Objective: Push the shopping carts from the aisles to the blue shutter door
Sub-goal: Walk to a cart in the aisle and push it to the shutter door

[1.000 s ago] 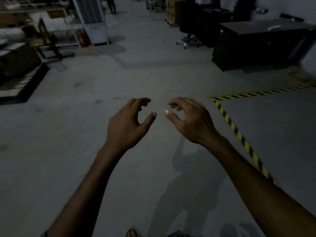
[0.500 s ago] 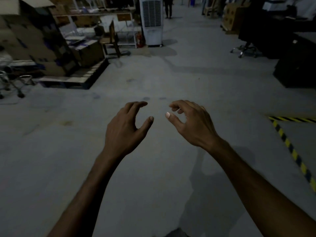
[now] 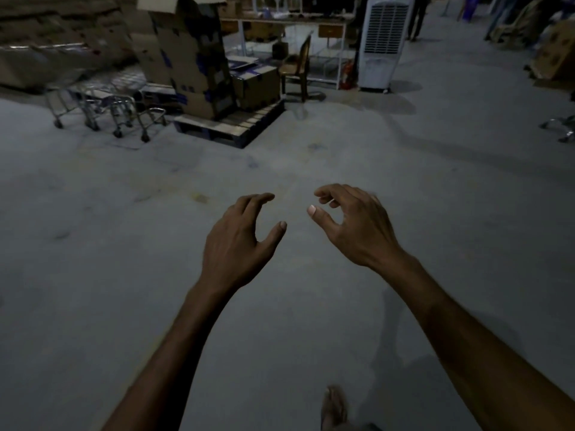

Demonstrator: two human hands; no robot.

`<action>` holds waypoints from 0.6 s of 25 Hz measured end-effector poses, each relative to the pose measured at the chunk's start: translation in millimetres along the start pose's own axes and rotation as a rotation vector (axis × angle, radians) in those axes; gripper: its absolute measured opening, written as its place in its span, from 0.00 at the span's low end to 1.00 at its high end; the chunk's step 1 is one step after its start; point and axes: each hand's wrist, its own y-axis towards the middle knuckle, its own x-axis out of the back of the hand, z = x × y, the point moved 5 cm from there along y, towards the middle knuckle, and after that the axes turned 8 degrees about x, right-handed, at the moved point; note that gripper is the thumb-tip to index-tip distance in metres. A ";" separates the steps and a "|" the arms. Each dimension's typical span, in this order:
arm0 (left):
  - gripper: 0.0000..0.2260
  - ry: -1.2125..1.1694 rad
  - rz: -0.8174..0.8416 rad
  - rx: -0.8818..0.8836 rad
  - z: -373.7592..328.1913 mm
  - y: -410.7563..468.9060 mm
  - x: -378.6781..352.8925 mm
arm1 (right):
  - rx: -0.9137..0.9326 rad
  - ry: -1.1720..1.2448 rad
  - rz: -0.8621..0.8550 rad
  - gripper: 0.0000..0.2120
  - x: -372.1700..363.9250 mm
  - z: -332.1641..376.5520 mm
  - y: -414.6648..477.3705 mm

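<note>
Several metal shopping carts (image 3: 102, 104) stand nested in a row at the far left, on the grey concrete floor, beside a pallet. My left hand (image 3: 239, 241) and my right hand (image 3: 351, 225) are held out in front of me over bare floor, well short of the carts. Both hands are empty, with the fingers curled and apart. No blue shutter door is in view.
A wooden pallet (image 3: 230, 126) carries tall cardboard boxes (image 3: 189, 57) right of the carts. Behind it stand a wooden chair (image 3: 298, 66), a shelf table and a white air cooler (image 3: 384, 42). A person's legs (image 3: 418, 17) show far back. An office chair base (image 3: 563, 127) sits at the right edge.
The view has swung to the left: the black desk and yellow-black floor tape left the frame, and the carts and boxes came into view. My hands kept their pose.
</note>
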 end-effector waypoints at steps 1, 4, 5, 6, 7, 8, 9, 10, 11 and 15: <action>0.23 0.016 -0.002 0.013 8.8 7.3 0.2 | 0.011 0.015 0.003 0.18 -10.0 -1.1 11.6; 0.23 0.052 -0.032 0.046 30.5 40.2 -0.6 | 0.049 0.047 0.017 0.17 -39.4 -8.0 51.3; 0.23 0.061 -0.046 0.055 35.5 53.9 -2.1 | 0.062 0.055 0.020 0.17 -47.9 -12.3 65.9; 0.23 0.069 -0.058 0.067 40.0 67.2 -4.1 | 0.074 0.066 0.026 0.17 -55.3 -17.2 80.1; 0.23 0.074 -0.067 0.078 45.1 82.9 -7.6 | 0.083 0.077 0.034 0.18 -63.5 -24.2 97.0; 0.23 0.079 -0.072 0.083 49.3 97.0 -11.3 | 0.091 0.084 0.041 0.18 -69.9 -30.9 112.3; 0.23 0.089 -0.078 0.083 52.7 111.7 -14.7 | 0.100 0.085 0.046 0.18 -75.8 -37.6 128.1; 0.23 0.097 -0.089 0.090 57.2 128.4 -18.0 | 0.112 0.084 0.052 0.18 -82.1 -45.4 145.3; 0.23 0.101 -0.100 0.105 62.4 144.5 -21.4 | 0.125 0.089 0.060 0.18 -88.4 -53.0 161.6; 0.23 0.119 -0.127 0.141 78.7 194.7 -32.6 | 0.164 0.113 0.083 0.20 -112.8 -76.7 222.2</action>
